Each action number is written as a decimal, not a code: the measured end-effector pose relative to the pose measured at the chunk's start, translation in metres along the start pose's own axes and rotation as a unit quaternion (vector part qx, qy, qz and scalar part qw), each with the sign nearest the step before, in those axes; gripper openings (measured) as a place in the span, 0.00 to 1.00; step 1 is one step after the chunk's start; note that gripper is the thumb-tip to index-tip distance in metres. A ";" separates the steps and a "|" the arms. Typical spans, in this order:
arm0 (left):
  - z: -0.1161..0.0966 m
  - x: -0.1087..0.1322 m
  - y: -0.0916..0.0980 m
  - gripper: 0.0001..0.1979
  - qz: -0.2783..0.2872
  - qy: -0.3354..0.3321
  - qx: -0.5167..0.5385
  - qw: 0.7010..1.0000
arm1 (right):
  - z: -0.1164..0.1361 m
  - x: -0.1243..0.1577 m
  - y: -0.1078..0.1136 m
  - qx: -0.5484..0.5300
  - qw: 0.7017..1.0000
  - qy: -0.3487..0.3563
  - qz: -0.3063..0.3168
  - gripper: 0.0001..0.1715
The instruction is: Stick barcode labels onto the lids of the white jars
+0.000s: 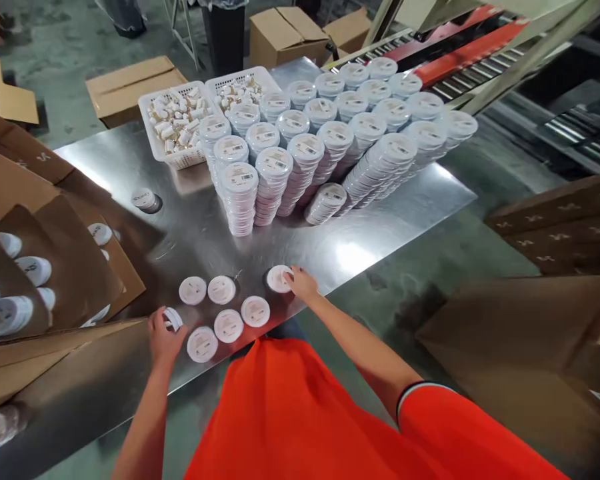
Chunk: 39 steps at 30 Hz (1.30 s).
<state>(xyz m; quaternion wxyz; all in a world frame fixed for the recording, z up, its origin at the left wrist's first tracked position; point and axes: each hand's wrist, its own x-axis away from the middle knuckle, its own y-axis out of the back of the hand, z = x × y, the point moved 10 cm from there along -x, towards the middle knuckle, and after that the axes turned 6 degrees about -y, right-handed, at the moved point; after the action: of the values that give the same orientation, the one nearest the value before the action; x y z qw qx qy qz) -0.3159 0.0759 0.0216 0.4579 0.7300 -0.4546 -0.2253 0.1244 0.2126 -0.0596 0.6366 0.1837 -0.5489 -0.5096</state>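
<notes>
My left hand [164,337] grips a round white lid [173,319] by its edge and tilts it above the steel table, beside an open carton. At the front of the table, my right hand [303,283] has its fingers closed on the right edge of another round white lid [279,279], which faces up with its printed label. Between the hands several similar lids [229,325] lie flat in two loose rows, labels up. Whether each of these is a single lid or a short stack, I cannot tell.
Tall stacks of labelled white lids [240,193] fill the table's far side. Behind them are two white baskets [183,160] of small white-and-gold pieces. A short stack [145,199] stands at the left. An open carton [125,267] with lids and brown dividers borders the left; a roller conveyor [460,77] runs behind.
</notes>
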 end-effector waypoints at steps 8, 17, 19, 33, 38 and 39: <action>0.070 0.073 -0.005 0.30 0.002 0.176 0.461 0.870 | 0.041 0.026 -0.016 0.173 0.938 0.297 0.037 0.43; 0.153 0.077 0.009 0.27 -0.154 0.223 0.425 0.863 | 0.028 0.048 -0.005 0.222 0.953 0.206 0.004 0.45; 0.162 0.074 0.015 0.25 -0.154 0.213 0.340 0.903 | 0.025 0.056 -0.007 0.217 0.957 0.191 -0.012 0.46; 0.074 0.065 -0.003 0.41 0.092 0.037 -0.224 0.969 | 0.020 0.076 -0.023 0.222 0.956 0.183 -0.048 0.43; 0.059 0.072 -0.022 0.37 0.143 -0.090 -0.257 0.951 | 0.027 0.080 -0.023 0.225 0.952 0.200 -0.056 0.41; 0.052 0.073 -0.027 0.38 0.156 -0.123 -0.254 0.947 | 0.029 0.081 -0.023 0.225 0.952 0.201 -0.055 0.41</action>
<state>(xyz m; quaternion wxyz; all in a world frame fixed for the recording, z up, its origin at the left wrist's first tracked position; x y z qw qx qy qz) -0.3067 -0.0075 -0.0205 0.5985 0.4759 -0.5430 -0.3472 0.0785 0.1438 -0.0266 0.6472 0.4507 -0.4990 -0.3593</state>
